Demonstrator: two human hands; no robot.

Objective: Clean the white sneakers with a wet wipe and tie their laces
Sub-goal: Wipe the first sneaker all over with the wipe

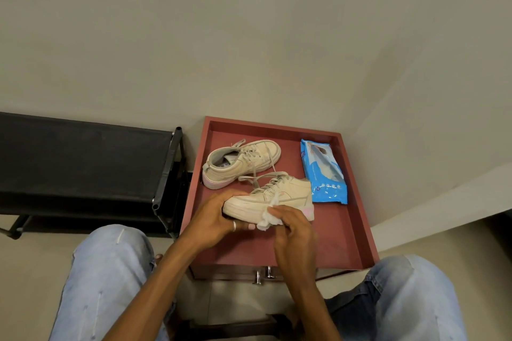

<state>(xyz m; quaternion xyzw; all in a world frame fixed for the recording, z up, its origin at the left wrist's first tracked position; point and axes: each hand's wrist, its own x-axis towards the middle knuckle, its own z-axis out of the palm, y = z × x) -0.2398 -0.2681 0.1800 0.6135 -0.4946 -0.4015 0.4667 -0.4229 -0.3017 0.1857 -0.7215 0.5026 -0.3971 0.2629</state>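
Observation:
Two white sneakers with pink heel soles rest on a red tray-topped cabinet [346, 230]. The near sneaker [288, 191] lies with its toe to the left, laces loose. My left hand [213, 219] grips its toe end. My right hand [293, 224] presses a crumpled white wet wipe [270, 216] against the sneaker's sole edge. The far sneaker [241, 162] stands behind it, toe to the right, laces untied.
A blue wet-wipe pack [324, 174] lies at the tray's right side. A black shoe rack [83, 163] stands to the left against the wall. My knees in light jeans [110, 271] flank the cabinet, which has metal handles [263, 275] in front.

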